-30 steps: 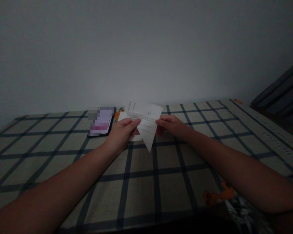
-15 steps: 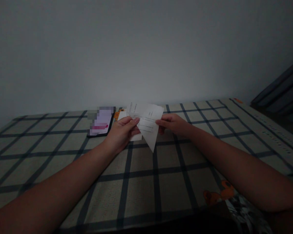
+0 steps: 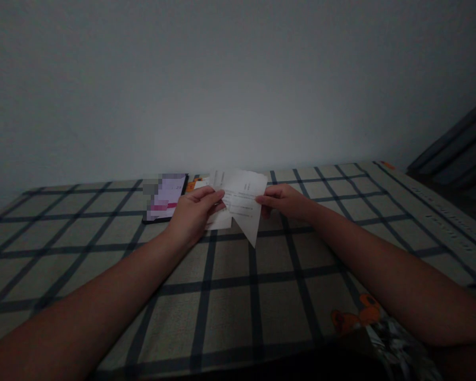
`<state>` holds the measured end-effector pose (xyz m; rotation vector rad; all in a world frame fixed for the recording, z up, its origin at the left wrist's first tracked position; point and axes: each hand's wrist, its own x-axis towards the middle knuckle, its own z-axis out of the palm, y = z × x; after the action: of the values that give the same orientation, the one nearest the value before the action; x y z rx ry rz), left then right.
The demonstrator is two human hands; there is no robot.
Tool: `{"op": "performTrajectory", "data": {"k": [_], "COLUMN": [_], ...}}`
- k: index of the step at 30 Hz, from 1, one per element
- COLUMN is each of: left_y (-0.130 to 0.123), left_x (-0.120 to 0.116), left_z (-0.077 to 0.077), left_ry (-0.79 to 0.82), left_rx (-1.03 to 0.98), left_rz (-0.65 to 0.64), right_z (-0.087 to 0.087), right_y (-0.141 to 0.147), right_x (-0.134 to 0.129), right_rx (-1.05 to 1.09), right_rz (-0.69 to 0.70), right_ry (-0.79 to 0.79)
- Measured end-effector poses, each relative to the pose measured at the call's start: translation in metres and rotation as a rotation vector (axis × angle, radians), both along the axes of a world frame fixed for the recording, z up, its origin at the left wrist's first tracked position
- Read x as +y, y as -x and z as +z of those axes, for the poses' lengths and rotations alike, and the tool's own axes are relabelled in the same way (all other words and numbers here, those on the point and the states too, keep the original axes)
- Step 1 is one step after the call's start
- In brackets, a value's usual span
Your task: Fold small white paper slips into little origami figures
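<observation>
A folded sheet of white paper [image 3: 244, 198] with printed lines is held up between both hands, a pointed corner hanging down. My left hand [image 3: 196, 209] pinches its left side between thumb and fingers. At the right edge, my right hand [image 3: 281, 201] grips the sheet with thumb on top and fingers curled behind. Under and behind my left hand lies another piece of white paper [image 3: 221, 222], partly covered. A tablet or phone [image 3: 172, 191] with a lit screen, partly blurred out, lies just left of my left hand.
A checked cloth [image 3: 230, 296] with dark stripes covers the surface, with orange printed figures [image 3: 357, 316] near the front. A plain wall [image 3: 238, 84] rises behind it. Dark striped fabric [image 3: 460, 140] hangs at the far right.
The folded paper has shifted slightly right, its lower point with it. My left hand has moved a little left; both hands keep their hold.
</observation>
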<state>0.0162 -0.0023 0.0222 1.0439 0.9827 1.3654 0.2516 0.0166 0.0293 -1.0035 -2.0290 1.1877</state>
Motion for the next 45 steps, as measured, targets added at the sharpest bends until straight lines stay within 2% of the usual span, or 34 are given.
{"op": "performTrajectory", "data": {"k": [7,13,19,26,31,36,42,45], "left_y": [0.002,0.003,0.004,0.004,0.004,0.003,0.004,0.004], "left_x": [0.001,0.004,0.003,0.001,0.000,-0.002,-0.003,-0.003], "left_z": [0.002,0.002,-0.007,-0.014,-0.012,-0.010,-0.012,-0.013], "left_ry": [0.055,0.003,0.078,0.068,0.083,0.060,0.105,0.056], "left_rx": [-0.059,-0.064,0.104,0.134,0.155,0.146,0.184,0.229], "left_rz": [-0.079,-0.082,-0.301,-0.326,-0.417,-0.369,-0.520,-0.476], "right_z": [0.002,0.000,-0.007,-0.006,-0.008,-0.008,-0.009,-0.009], "right_y": [-0.002,0.000,0.006,0.007,0.008,0.012,0.018,0.020], "right_x": [0.000,-0.002,-0.003,-0.005,-0.004,-0.008,-0.014,-0.014], "right_rx": [-0.031,-0.005,0.053,0.056,0.100,0.142,0.217,0.227], "right_rz": [0.022,-0.011,-0.066,-0.069,-0.109,-0.145,-0.236,-0.242], "right_ry": [-0.017,-0.030,-0.072,-0.105,-0.090,-0.104,-0.122,-0.147]}}
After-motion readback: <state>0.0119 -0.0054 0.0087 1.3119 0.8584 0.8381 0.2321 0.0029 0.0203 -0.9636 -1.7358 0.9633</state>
